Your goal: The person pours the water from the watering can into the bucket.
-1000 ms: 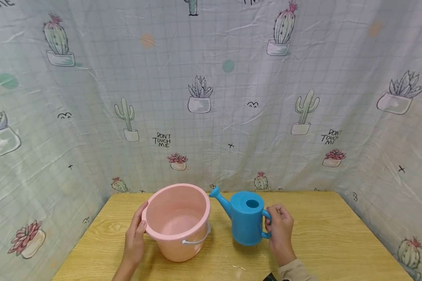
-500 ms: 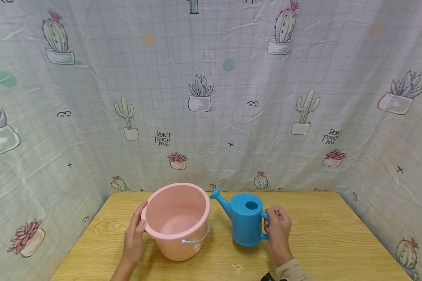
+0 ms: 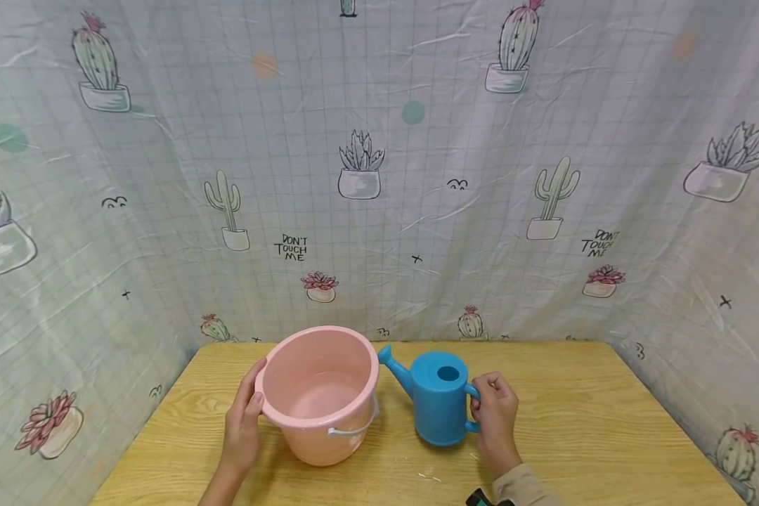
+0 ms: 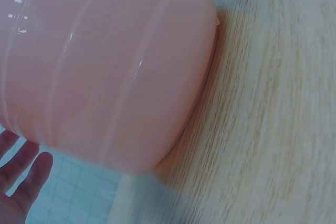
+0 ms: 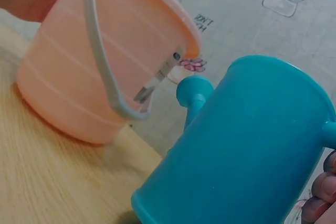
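In the head view, a pink bucket (image 3: 325,443) with a grey bail handle stands on the wooden table. My left hand (image 3: 243,422) holds it at the left side of the rim, and the left wrist view shows its fingers (image 4: 39,169) along the outer wall. To the right is a blue watering can (image 3: 439,411), which my right hand (image 3: 496,411) grips by its loop handle. The spout points left, its rose (image 3: 385,354) close beside the bucket rim. In the right wrist view, the can's body (image 5: 247,150) stands before the bucket (image 5: 68,93).
The wooden table (image 3: 582,422) reaches back to a cactus-print curtain (image 3: 386,225) hanging behind and at both sides. A small black object (image 3: 481,497) shows by the right sleeve. Some shiny spots (image 3: 429,477) lie on the wood near the front.
My right hand has moved the watering can slightly down and to the left. The left hand and the bucket stay nearly where they were; the view has shifted a little.
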A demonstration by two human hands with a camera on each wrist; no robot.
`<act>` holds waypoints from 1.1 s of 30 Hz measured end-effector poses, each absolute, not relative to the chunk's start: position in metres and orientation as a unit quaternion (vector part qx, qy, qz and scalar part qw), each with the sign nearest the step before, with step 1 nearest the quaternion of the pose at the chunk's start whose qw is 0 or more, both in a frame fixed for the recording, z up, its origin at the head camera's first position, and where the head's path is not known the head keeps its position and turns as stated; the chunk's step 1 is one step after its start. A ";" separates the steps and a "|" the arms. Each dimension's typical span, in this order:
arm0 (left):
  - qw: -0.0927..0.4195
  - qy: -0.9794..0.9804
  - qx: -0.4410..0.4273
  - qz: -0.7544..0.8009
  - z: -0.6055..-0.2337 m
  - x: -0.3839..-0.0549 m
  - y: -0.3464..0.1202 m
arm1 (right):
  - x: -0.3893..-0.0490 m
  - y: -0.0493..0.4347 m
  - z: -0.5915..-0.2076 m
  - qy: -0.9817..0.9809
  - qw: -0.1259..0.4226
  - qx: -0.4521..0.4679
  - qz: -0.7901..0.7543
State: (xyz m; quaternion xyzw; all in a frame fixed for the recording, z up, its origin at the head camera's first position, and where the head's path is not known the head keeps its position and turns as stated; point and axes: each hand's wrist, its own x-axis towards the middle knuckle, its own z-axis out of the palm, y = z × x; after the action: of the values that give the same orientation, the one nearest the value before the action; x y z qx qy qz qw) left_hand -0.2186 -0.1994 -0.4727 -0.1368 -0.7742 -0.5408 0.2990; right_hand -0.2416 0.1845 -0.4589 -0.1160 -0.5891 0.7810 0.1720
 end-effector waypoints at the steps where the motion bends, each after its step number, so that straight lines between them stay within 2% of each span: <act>1: 0.299 -0.774 -0.136 -0.542 -0.473 -0.219 -0.199 | -0.242 0.184 -0.461 -0.590 0.170 -0.115 0.781; 33: 0.304 -0.769 -0.139 -0.546 -0.479 -0.218 -0.200 | -0.246 0.186 -0.485 -0.632 0.144 -0.117 0.752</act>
State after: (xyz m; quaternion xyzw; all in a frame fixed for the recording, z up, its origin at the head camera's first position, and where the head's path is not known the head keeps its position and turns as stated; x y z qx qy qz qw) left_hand -0.2181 -0.2001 -0.4793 -0.1385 -0.7686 -0.5457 0.3038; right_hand -0.2465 0.1861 -0.4846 -0.1170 -0.6320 0.7524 0.1442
